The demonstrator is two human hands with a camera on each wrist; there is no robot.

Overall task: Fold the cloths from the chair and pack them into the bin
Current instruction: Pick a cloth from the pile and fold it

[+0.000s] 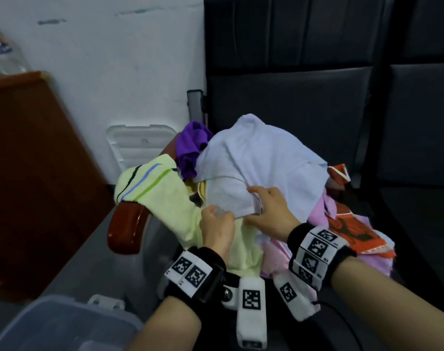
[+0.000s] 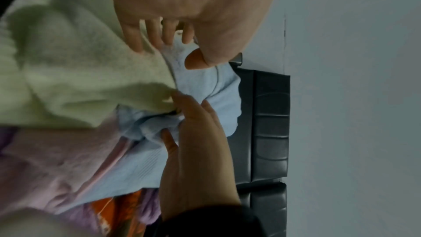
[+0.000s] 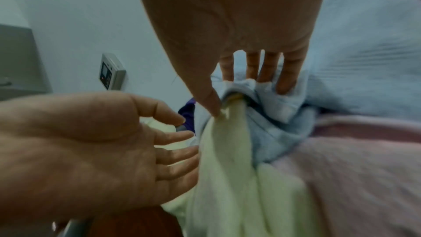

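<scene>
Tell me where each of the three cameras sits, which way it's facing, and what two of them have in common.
Head: worn on the head, looking down at the cloth pile on the black chair; both forearms, left hand and right hand show.
Left wrist: looks along the left hand to the pale blue cloth and yellow-green cloth; the right hand shows too.
Right wrist: looks along the right hand, which grips the pale blue cloth; the left palm shows.
Shared: both wrist views show both hands and those two cloths.
</scene>
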